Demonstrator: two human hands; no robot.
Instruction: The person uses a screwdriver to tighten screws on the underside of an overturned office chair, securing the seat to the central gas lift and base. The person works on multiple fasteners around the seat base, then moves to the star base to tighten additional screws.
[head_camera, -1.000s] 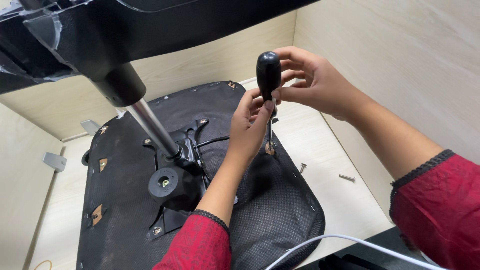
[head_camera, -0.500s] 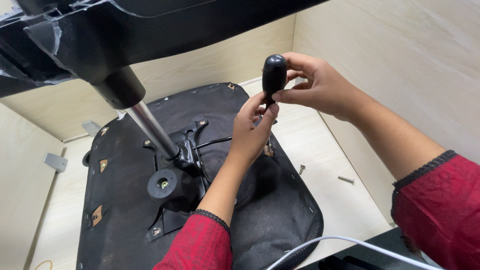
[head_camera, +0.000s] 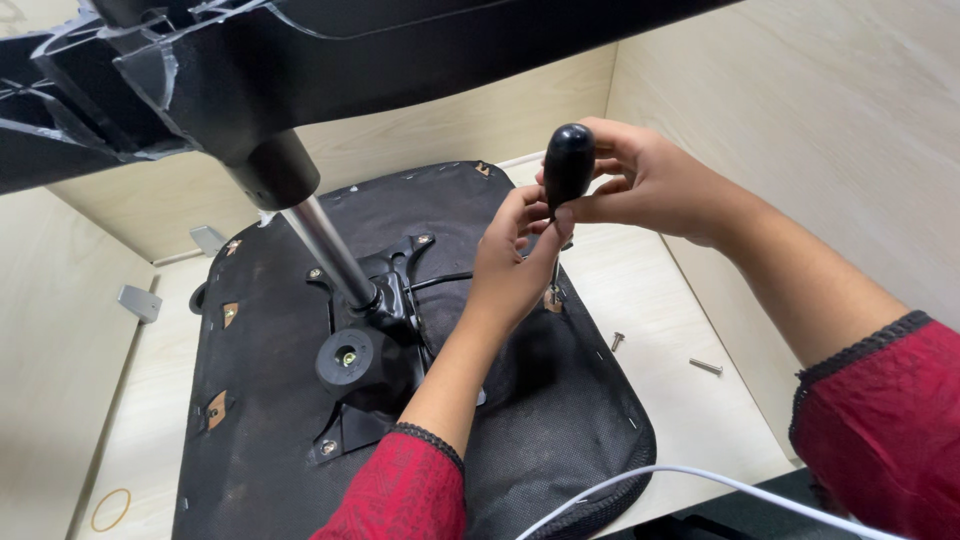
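An upturned black chair seat (head_camera: 280, 400) lies on the pale wooden floor, its metal mechanism plate (head_camera: 385, 300) and gas-lift column (head_camera: 325, 250) pointing up at the star base overhead. A screwdriver with a black bulb handle (head_camera: 568, 165) stands upright over the seat's right edge. My right hand (head_camera: 650, 180) grips the handle's top. My left hand (head_camera: 515, 260) pinches the shaft just under the handle. The tip is hidden behind my left hand.
Two loose bolts (head_camera: 705, 367) (head_camera: 617, 341) lie on the floor right of the seat. The black star base (head_camera: 200, 70) hangs close overhead. Metal brackets (head_camera: 138, 302) sit at the left wall. A white cable (head_camera: 720, 485) crosses the bottom right; a rubber band (head_camera: 110, 508) lies bottom left.
Both hands and the screwdriver have shifted slightly right and a little lower in view; the grip on the handle stays the same.
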